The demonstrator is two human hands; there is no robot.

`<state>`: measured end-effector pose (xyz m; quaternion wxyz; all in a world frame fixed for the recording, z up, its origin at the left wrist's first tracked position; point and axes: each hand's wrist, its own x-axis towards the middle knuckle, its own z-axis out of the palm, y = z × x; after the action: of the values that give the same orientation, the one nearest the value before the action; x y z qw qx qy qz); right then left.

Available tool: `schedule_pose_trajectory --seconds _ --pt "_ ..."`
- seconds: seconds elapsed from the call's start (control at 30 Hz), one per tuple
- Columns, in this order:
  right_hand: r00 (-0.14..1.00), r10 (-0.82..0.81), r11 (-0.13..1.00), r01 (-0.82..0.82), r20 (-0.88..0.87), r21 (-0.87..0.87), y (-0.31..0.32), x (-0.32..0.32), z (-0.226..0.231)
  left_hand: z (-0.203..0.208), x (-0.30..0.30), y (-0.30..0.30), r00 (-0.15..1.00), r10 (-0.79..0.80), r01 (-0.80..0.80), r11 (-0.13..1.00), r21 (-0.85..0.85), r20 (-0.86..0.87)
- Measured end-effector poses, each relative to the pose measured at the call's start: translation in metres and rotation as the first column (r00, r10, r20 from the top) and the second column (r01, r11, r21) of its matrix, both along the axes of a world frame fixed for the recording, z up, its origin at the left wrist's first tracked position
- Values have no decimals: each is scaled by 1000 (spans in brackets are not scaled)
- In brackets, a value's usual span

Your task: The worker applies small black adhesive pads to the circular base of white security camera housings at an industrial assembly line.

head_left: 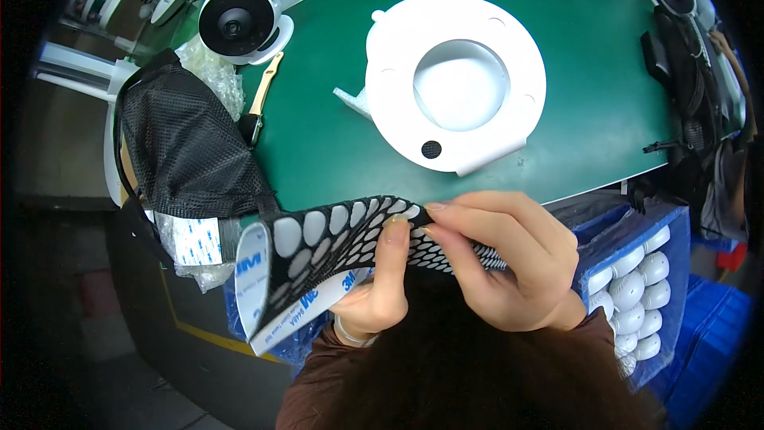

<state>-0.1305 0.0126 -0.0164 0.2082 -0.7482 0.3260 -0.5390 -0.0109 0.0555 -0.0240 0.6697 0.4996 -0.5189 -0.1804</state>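
Note:
A curved black adhesive sheet [301,245], with rows of pale round cut-outs and a printed white backing, is held up before me near the table's front edge. My left hand [380,291] grips it from below, thumb pressed on the dotted face. Thumb and forefinger of my right hand [517,259] pinch its upper edge just beside the left thumb. Whether a small loose piece sits between those fingertips is hidden. Beyond my hands lies a white round housing [394,56] with a wide central opening; a black mesh dot [431,149] sits on its near rim.
On the left, a black mesh bag [187,143] lies by bubble wrap [213,72], a light-handled brush [267,84] and a white camera unit [243,24]. A blue-lined box of white domed parts [629,291] stands below the table at right. Black straps and cables [692,72] lie at the right edge.

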Motion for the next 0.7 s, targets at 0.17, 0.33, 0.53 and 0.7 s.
schedule_pose_trajectory --seconds 0.17,0.33,0.53,0.7 --pt "993 -97 978 84 -60 -190 5 3 -2 0 1 8 984 35 -88 948 306 174" --pt "999 -53 998 53 -4 -46 10 3 5 3 2 16 951 75 -160 950 267 300" --pt "978 128 950 -169 165 261 -6 -5 8 19 -1 6 915 25 -139 957 255 402" --pt "974 140 945 -185 177 270 -7 -9 9 18 -2 2 894 55 -142 976 163 445"
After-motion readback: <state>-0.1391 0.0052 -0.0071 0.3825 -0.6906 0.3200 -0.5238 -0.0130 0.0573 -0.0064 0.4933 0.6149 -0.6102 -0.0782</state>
